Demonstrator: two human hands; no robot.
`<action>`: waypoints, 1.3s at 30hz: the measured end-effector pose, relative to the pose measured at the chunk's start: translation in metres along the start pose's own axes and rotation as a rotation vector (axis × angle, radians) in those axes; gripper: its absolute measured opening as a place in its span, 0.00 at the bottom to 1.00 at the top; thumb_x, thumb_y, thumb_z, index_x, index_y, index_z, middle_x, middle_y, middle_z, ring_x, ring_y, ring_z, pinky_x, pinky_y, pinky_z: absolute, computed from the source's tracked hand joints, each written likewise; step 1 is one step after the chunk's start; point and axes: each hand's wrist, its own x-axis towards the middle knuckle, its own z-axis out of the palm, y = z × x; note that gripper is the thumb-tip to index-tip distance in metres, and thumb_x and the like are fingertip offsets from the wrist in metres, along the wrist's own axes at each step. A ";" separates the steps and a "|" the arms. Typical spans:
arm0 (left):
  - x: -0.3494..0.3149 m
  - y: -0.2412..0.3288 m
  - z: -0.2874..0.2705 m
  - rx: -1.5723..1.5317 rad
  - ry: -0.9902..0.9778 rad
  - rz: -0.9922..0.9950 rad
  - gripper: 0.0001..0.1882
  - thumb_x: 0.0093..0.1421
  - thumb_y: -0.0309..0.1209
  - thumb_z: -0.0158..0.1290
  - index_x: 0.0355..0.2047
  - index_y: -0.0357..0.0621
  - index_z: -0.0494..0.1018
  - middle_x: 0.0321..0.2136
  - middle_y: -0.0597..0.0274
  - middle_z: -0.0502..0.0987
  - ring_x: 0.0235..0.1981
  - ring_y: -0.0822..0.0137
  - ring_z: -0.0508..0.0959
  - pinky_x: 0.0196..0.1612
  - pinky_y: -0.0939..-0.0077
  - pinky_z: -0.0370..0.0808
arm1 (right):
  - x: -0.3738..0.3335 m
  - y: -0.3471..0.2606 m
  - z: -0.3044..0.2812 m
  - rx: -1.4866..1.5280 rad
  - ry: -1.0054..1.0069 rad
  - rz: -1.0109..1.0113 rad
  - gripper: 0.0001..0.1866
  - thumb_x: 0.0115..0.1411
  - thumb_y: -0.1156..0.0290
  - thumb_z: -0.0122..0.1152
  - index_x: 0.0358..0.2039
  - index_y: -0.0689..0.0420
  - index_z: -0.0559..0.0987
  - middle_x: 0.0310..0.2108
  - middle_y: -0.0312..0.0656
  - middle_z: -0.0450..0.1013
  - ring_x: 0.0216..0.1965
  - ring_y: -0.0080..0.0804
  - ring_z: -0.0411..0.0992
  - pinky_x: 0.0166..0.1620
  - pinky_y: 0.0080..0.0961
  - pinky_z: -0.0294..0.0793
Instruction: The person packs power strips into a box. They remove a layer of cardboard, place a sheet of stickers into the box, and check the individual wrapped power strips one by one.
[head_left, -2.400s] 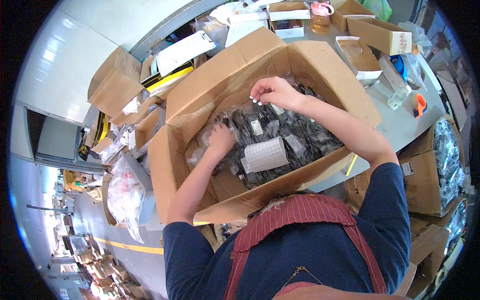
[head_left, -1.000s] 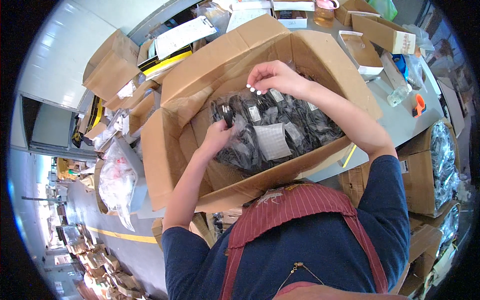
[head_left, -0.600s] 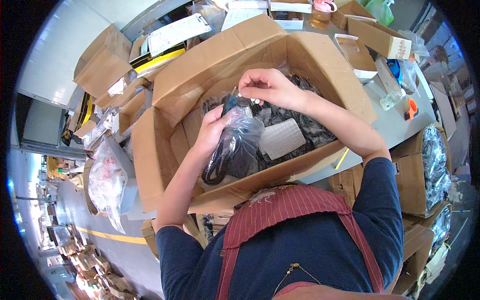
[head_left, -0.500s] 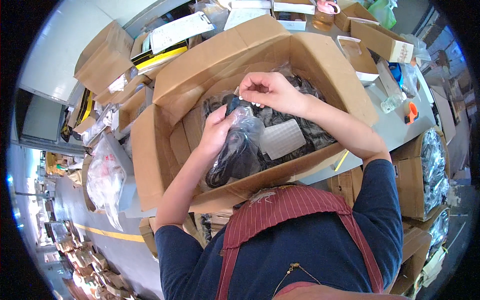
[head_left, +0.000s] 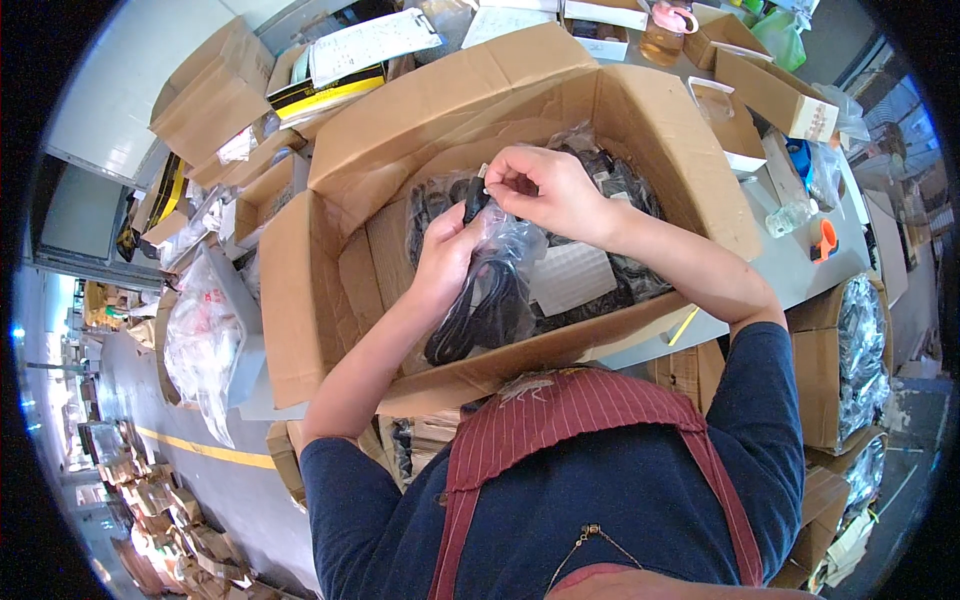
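A coiled black cable [head_left: 482, 315] in a clear plastic bag [head_left: 512, 240] is in my left hand [head_left: 447, 260], over the open cardboard box. The cable's black plug end [head_left: 476, 198] sticks up out of the bag beside my left thumb, with a light tip. Against that end my right hand [head_left: 555, 195] is closed in a pinch; what its fingertips hold is too small to make out. Beneath my hands the large cardboard box [head_left: 290, 300] contains several more bagged black cables [head_left: 630, 195]. A pale textured sheet [head_left: 572, 277] lies on them, below my right wrist.
Cardboard boxes [head_left: 212, 75] and a clipboard with papers [head_left: 372, 45] stand behind the large box. A pink-lidded jug [head_left: 665, 35], a clear bottle [head_left: 790, 217] and an orange tape dispenser [head_left: 824, 241] are on the table's right. Plastic wrap [head_left: 205, 330] hangs at left.
My left hand and the bagged cable have shifted slightly right and tilted more upright. The plug end now shows higher beside my right fingertips, which have turned inward.
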 end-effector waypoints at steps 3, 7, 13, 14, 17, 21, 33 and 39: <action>0.001 -0.003 -0.003 -0.007 -0.011 -0.016 0.08 0.66 0.34 0.51 0.38 0.43 0.75 0.23 0.73 0.73 0.20 0.81 0.68 0.20 0.86 0.62 | 0.000 -0.001 0.003 -0.064 0.036 -0.045 0.06 0.54 0.73 0.64 0.31 0.58 0.75 0.27 0.42 0.74 0.28 0.36 0.75 0.33 0.30 0.75; 0.001 -0.004 -0.002 -0.016 -0.023 -0.007 0.08 0.66 0.33 0.51 0.38 0.43 0.75 0.24 0.72 0.73 0.21 0.81 0.68 0.20 0.86 0.63 | -0.001 -0.001 0.006 -0.174 0.071 -0.089 0.07 0.53 0.73 0.64 0.31 0.56 0.74 0.28 0.42 0.74 0.29 0.41 0.75 0.33 0.34 0.75; -0.002 -0.005 -0.005 -0.009 -0.067 -0.006 0.08 0.66 0.32 0.52 0.40 0.42 0.75 0.27 0.71 0.76 0.26 0.81 0.71 0.27 0.86 0.67 | 0.004 -0.007 0.006 -0.254 0.114 -0.146 0.08 0.53 0.73 0.68 0.28 0.58 0.75 0.21 0.40 0.71 0.22 0.28 0.71 0.25 0.28 0.69; -0.003 -0.004 -0.005 -0.021 -0.066 -0.004 0.08 0.66 0.32 0.51 0.40 0.42 0.76 0.28 0.71 0.77 0.26 0.80 0.72 0.28 0.84 0.67 | 0.006 -0.010 0.002 -0.253 0.113 -0.145 0.08 0.53 0.73 0.68 0.28 0.58 0.75 0.21 0.40 0.71 0.22 0.28 0.71 0.25 0.28 0.69; -0.002 -0.008 -0.004 -0.021 -0.085 0.036 0.09 0.67 0.32 0.51 0.42 0.41 0.76 0.30 0.70 0.78 0.28 0.79 0.73 0.30 0.82 0.69 | 0.011 -0.010 -0.014 -0.184 0.012 0.123 0.11 0.51 0.68 0.70 0.22 0.58 0.76 0.16 0.41 0.71 0.17 0.29 0.70 0.23 0.27 0.68; 0.010 -0.001 -0.018 0.225 -0.134 0.083 0.10 0.67 0.32 0.52 0.44 0.40 0.76 0.32 0.71 0.79 0.30 0.76 0.75 0.34 0.79 0.72 | 0.013 0.004 -0.021 -0.399 0.139 0.051 0.12 0.52 0.64 0.69 0.23 0.57 0.76 0.17 0.40 0.72 0.18 0.30 0.71 0.25 0.28 0.71; 0.041 -0.058 -0.201 1.747 0.013 -0.658 0.21 0.59 0.39 0.52 0.46 0.36 0.79 0.47 0.45 0.79 0.48 0.52 0.81 0.48 0.58 0.76 | 0.016 0.033 -0.041 -0.251 0.012 0.239 0.14 0.55 0.64 0.69 0.23 0.60 0.76 0.17 0.34 0.70 0.20 0.20 0.65 0.26 0.22 0.66; 0.061 -0.113 -0.209 2.685 -0.143 -0.013 0.18 0.59 0.39 0.51 0.44 0.43 0.81 0.49 0.50 0.79 0.50 0.56 0.80 0.46 0.61 0.76 | 0.009 0.031 -0.039 -0.300 0.004 0.190 0.12 0.57 0.65 0.67 0.27 0.60 0.76 0.18 0.37 0.72 0.20 0.23 0.68 0.27 0.24 0.69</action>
